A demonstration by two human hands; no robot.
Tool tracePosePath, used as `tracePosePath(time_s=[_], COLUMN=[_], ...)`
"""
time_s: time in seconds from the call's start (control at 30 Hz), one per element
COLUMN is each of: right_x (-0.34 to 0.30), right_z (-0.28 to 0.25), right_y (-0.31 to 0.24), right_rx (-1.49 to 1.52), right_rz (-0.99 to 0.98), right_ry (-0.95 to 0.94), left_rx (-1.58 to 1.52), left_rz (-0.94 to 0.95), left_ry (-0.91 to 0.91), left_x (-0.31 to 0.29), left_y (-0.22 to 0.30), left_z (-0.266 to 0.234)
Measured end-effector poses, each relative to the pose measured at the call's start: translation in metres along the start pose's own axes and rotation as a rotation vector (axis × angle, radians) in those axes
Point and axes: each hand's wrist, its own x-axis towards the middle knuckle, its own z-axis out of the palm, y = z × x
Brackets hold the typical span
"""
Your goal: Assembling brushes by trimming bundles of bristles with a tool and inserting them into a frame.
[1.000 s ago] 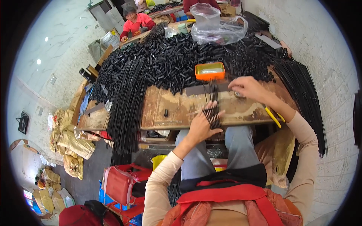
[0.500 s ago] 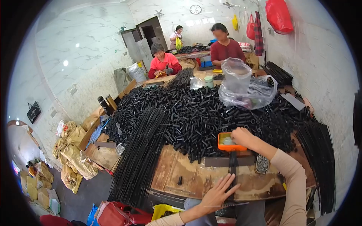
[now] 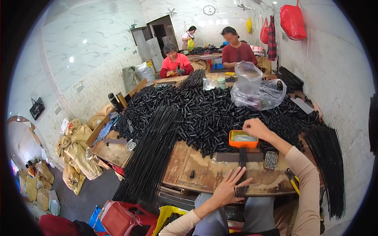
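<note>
My left hand [image 3: 229,188] lies flat with its fingers spread over a small bundle of thin black rods [image 3: 243,155] near the table's front edge. The far ends of these rods reach the front of an orange plastic box [image 3: 243,144]. Something pale and translucent [image 3: 244,138] lies in that box. Just above its right far rim hovers my right hand [image 3: 256,128], fingers curled together; whether they hold anything small is hidden. A dark flat bar [image 3: 224,157] lies on the table by the rods.
A big heap of short black tubes [image 3: 204,122] covers the wooden table [image 3: 179,169]. Long black rods [image 3: 149,153] lie left, more [image 3: 328,169] right. A tin of small metal pieces [image 3: 270,160] and yellow-handled pliers [image 3: 294,185] are nearby. Co-workers [image 3: 176,65] sit across.
My right hand has lifted out of the orange box and hangs just above it. My left hand stays on the rods. The whole view has shifted slightly.
</note>
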Motion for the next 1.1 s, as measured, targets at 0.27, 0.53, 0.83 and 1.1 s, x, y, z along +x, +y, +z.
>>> tracePosePath(time_s=[0.27,0.53,0.83,1.1], right_x=[-0.085,-0.121,-0.127,-0.089], right_z=[0.009,0.024,0.034,0.076], right_y=[-0.054,-0.062,0.013,0.008], right_rx=[-0.097,0.092,0.394,0.269], right_rz=[-0.064,0.023,0.093,-0.05], right_ry=[-0.051,-0.126,-0.138,-0.135], left_rx=[0.034,0.023,-0.078,0.129], left_rz=[0.013,0.009,0.262,0.268], left_ry=[0.049,0.074,0.397,0.488], left_x=[-0.005,-0.002,0.016,0.005], left_y=[-0.002,-0.004,-0.03,-0.048], left_z=[0.004,0.012,0.073,0.087])
